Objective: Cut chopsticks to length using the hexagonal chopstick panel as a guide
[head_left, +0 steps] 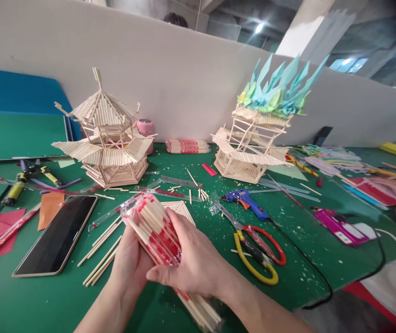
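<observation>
gripped closest to you, the wrapped stick bundle (161, 229) slants lengthwise from far left to near right. your left hand (130, 254) cups its left side; your right hand (198, 254), nearer its close end, clasps the other, fingers curled firmly on it. left of the bundle lie loose sticks (104, 240) and a phone (57, 238); right, scissors (253, 252) and a glue gun (248, 203); beyond, a peaked stick pavilion (102, 113).
</observation>
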### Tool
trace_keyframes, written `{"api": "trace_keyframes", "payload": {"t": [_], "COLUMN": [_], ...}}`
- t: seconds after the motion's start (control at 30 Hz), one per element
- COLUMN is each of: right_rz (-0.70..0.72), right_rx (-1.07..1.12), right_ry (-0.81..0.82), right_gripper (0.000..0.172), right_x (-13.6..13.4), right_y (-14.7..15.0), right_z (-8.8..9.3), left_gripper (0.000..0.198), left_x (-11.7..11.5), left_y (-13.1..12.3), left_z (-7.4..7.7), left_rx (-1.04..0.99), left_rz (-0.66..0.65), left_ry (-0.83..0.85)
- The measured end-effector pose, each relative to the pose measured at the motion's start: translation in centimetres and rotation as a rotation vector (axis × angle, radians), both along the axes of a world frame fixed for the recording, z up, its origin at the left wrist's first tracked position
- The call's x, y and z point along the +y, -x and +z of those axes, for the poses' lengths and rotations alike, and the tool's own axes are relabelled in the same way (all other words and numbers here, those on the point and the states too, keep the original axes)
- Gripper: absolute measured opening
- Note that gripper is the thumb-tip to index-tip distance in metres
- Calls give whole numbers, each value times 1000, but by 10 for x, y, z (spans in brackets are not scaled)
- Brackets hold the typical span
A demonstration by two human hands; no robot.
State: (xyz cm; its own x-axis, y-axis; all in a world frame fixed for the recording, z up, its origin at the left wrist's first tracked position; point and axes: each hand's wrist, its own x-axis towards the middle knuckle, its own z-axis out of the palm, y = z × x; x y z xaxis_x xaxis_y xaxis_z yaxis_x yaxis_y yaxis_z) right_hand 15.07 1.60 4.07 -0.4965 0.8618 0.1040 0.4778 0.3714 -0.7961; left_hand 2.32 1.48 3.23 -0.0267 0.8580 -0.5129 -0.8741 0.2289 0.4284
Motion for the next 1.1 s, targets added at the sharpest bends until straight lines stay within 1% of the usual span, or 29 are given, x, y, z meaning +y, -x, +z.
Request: {"api": "trace_keyframes", "payload": {"t": [0.03,0.07,0.13,0.2,0.27,0.37,0.43,0.5,0.6,0.7,0.8,0.87,0.97,1.03,1.1], "right_rz": [-17,-22,17,66,54,5,6,5,7,26,15,4,-39,-76,-112], "right_rx": [-4,20,151,300,384,455,528,596,651,668,666,670,703,722,725], "right_ry": [36,82,194,276,306,354,420,512,671,748,782,781,719,650,569], "right_gripper": [101,100,85,71,63,52,45,40,39,41,29,22,21,24,24], "right_x": [0,2,9,18,26,33,36,38,41,43,48,55,74,89,103], "right_y": [1,1,0,-4,-9,-14,-17,-20,-27,-36,-46,-52,-58,-59,-56], "right_z": [2,3,6,9,11,9,7,5,3,2,4,10,21,27,30], "left_gripper": [30,34,43,48,43,31,27,26,28,29,24,21,23,22,18], "left_x": [-2,-3,-4,-3,0,6,8,9,10,10,14,20,33,42,49], "left_y": [-2,-5,-10,-15,-19,-21,-20,-19,-18,-21,-24,-24,-25,-28,-32], "left_z": [6,12,23,31,35,32,28,23,18,15,13,12,12,13,16], "left_rx": [-2,-2,-19,-44,-31,59,114,129,95,64,89,149,212,213,221], "left_rz": [-10,-21,-69,-116,-112,-70,-60,-65,-85,-119,-158,-150,-116,-142,-168], "left_ry": [-11,-23,-82,-169,-206,-137,-85,-72,-120,-138,-129,-144,-154,-159,-179]}}
